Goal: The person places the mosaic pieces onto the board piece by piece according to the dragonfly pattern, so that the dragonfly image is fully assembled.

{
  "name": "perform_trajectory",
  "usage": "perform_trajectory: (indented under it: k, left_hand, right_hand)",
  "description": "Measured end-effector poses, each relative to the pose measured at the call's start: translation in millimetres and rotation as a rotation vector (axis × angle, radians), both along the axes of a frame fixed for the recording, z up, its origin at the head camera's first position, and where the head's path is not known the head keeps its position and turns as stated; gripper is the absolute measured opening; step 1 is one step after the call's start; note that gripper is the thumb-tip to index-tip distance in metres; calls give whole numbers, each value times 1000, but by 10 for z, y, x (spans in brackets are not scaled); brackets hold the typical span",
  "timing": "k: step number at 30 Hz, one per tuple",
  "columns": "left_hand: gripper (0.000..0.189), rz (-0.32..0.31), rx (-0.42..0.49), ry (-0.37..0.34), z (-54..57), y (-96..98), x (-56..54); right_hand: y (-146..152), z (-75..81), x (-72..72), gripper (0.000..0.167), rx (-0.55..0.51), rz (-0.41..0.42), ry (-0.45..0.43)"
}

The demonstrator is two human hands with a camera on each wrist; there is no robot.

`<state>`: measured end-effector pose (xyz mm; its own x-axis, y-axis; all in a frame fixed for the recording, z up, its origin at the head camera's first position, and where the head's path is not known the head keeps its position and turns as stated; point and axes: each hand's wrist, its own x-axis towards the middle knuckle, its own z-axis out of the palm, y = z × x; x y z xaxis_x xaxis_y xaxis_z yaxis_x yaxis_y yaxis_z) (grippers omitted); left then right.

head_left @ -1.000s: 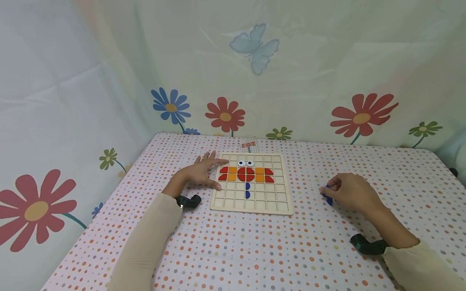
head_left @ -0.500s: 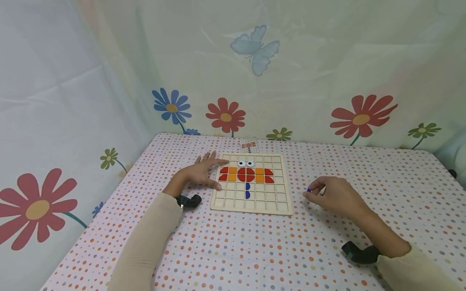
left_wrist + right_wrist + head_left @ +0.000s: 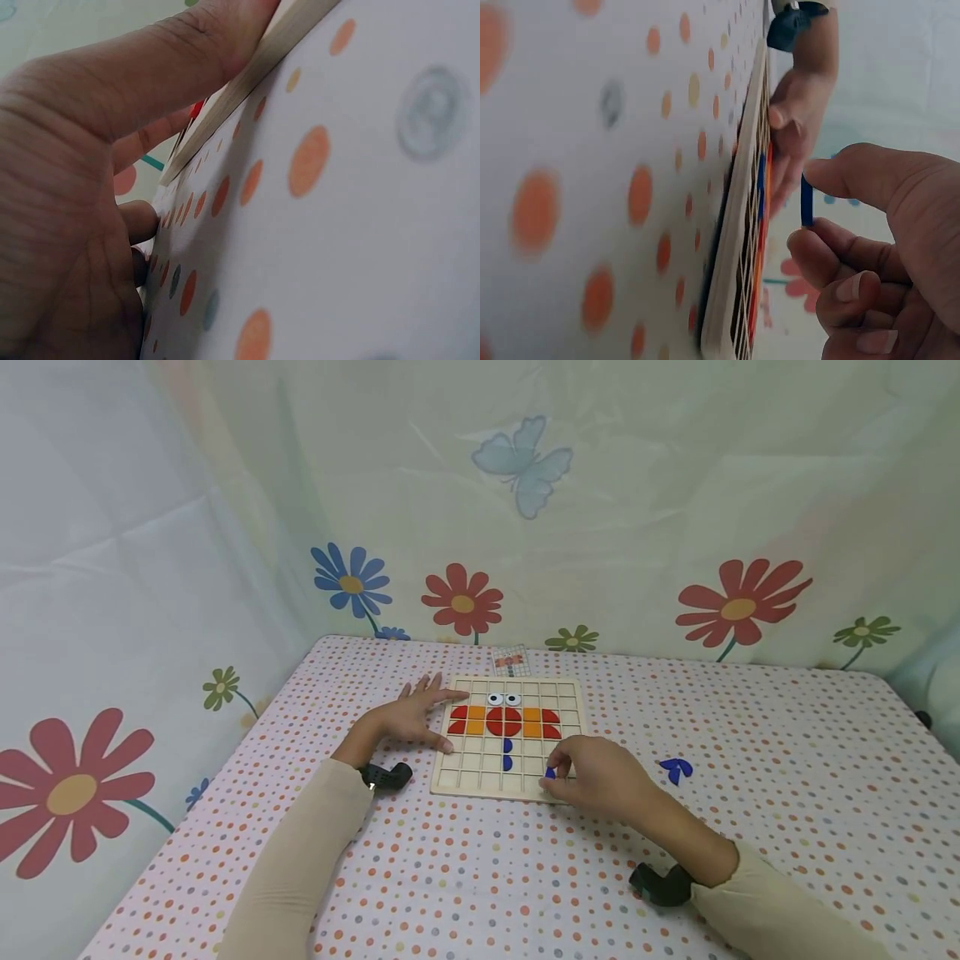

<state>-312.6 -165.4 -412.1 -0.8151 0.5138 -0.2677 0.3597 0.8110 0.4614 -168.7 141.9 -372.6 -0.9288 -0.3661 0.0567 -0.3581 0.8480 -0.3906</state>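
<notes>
A wooden grid board (image 3: 480, 783) lies on the table, holding red, orange and blue tiles and two eye tiles. My left hand (image 3: 411, 720) rests at its left edge, thumb and index finger spread onto the frame. In the left wrist view, the thumb (image 3: 172, 64) lies against the board's edge. My right hand (image 3: 603, 777) is over the board's lower right part, pinching a blue tile (image 3: 551, 772). Edge-on in the right wrist view, this thin blue tile (image 3: 807, 201) sits between thumb and index finger, above the board. Two blue half-round tiles (image 3: 507, 755) are set in the board's middle column.
Loose blue tiles (image 3: 677, 769) lie on the dotted tablecloth right of the board. A small printed pattern card (image 3: 511, 661) lies just behind the board. The flowered backdrop (image 3: 637, 527) rises at the table's far edge.
My right hand has moved left from the loose blue tiles to over the board, carrying one blue tile. Other blue tiles stay on the cloth. The left hand has kept its place.
</notes>
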Motion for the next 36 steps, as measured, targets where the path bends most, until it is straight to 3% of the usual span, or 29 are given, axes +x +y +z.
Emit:
perform_trajectory:
  k: [6, 14, 27, 36]
  left_hand:
    - [102, 9, -6, 0, 5, 5, 16]
    - [101, 8, 0, -7, -4, 5, 7]
    - [100, 7, 1, 6, -10, 1, 24]
    - [101, 7, -15, 10, -13, 4, 8]
  right_hand:
    - [-277, -82, -73, 23, 58, 24, -11]
    - [-435, -136, -139, 22, 72, 57, -26]
    - [-416, -110, -140, 26, 62, 44, -64]
    - [-394, -96, -148, 10, 22, 57, -94]
